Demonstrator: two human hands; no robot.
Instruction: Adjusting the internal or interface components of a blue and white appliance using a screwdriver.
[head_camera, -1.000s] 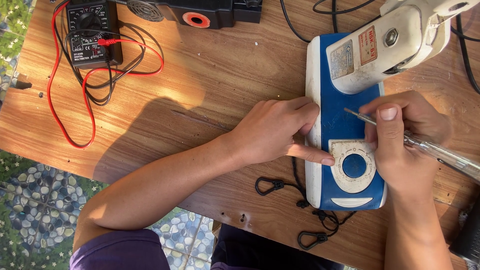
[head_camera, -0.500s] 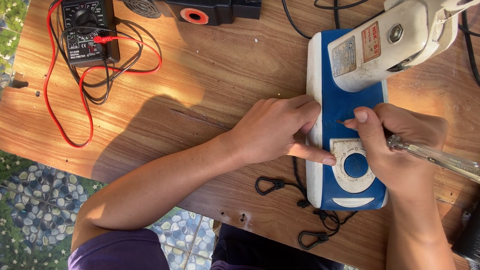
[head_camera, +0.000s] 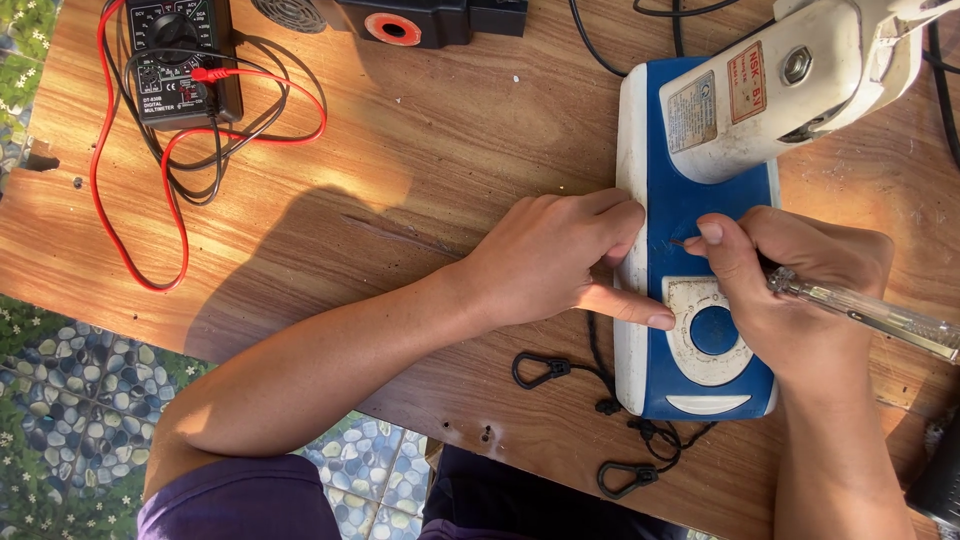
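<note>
On the wooden tabletop (head_camera: 430, 150), the blue-and-white plastic appliance base (head_camera: 660, 215) lies at the right under the white motor housing (head_camera: 790, 85), the black multimeter (head_camera: 180, 55) with red and black leads (head_camera: 130, 200) sits far left, and black cords with clips (head_camera: 600, 420) lie at the near edge.

A black meter (head_camera: 178, 58) lies at the far left corner of the wooden table (head_camera: 420, 150). Its red wire (head_camera: 140, 215) and black wire (head_camera: 200, 160) loop over the wood just beside it. To the meter's right, along the far edge, sits a black box with an orange ring (head_camera: 410, 20). Below the table's near edge shows a pebble-patterned floor (head_camera: 70, 420).
</note>
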